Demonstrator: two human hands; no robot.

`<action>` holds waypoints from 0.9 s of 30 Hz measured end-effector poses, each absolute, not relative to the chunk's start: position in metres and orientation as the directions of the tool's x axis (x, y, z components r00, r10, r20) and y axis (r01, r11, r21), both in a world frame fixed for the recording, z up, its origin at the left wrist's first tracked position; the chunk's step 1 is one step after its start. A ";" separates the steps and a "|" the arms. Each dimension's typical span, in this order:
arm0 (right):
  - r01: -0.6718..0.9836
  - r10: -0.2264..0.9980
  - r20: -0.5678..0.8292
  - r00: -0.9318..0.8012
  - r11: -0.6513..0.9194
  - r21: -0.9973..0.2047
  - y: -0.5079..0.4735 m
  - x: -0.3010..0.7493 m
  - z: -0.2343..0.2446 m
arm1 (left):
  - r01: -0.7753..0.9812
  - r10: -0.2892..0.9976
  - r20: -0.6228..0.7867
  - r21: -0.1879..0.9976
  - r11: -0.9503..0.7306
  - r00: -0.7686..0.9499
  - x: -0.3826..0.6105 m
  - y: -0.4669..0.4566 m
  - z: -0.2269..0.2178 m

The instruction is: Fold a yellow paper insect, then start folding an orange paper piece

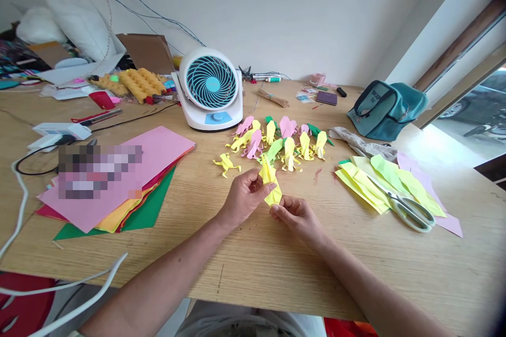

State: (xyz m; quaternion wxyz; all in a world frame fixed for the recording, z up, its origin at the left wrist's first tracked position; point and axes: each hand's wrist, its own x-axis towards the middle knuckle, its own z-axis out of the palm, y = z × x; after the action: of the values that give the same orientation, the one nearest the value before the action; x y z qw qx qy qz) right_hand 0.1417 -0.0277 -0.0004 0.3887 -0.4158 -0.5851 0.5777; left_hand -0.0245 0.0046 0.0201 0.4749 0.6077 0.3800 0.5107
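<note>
Between my hands is a folded piece of yellow paper [270,181], narrow and pointed at its top. My left hand [247,196] pinches its middle, the thumb lying across the front. At its lower right end, my right hand [294,215] grips the edge between thumb and fingers. Just beyond stand several folded paper figures in yellow, pink and green, among them a pink figure [288,126] and a yellow figure [290,152]. A small yellow frog-like figure [226,164] lies apart, to the left of the group.
Scissors [411,210] rest on yellow and green paper pieces [361,187] at the right. Coloured paper sheets [166,145] are stacked at the left. A white fan [211,89] stands behind, with a teal bag [389,108] at the far right. White cables [79,287] cross the near left edge.
</note>
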 end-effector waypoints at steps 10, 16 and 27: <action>0.045 0.939 -0.018 -0.343 -0.003 -0.999 -0.028 0.143 -0.001 | 0.009 0.948 0.257 0.965 -0.263 0.190 -0.026 0.007 0.014; 0.012 0.933 0.022 -0.359 0.028 -1.000 -0.029 0.144 -0.001 | -0.051 0.960 0.191 0.981 -0.185 0.203 -0.026 0.009 0.011; 0.103 0.921 0.009 -0.389 0.053 -0.993 -0.026 0.158 0.002 | -0.116 0.967 0.175 0.981 -0.156 0.186 -0.027 0.012 0.015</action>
State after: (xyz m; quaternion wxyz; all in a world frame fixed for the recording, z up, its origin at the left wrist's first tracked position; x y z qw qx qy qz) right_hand 0.1580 -0.0257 0.0021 0.3703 -0.4101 -0.6240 0.5526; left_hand -0.0268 0.0119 0.0152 0.5278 0.5609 0.3790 0.5130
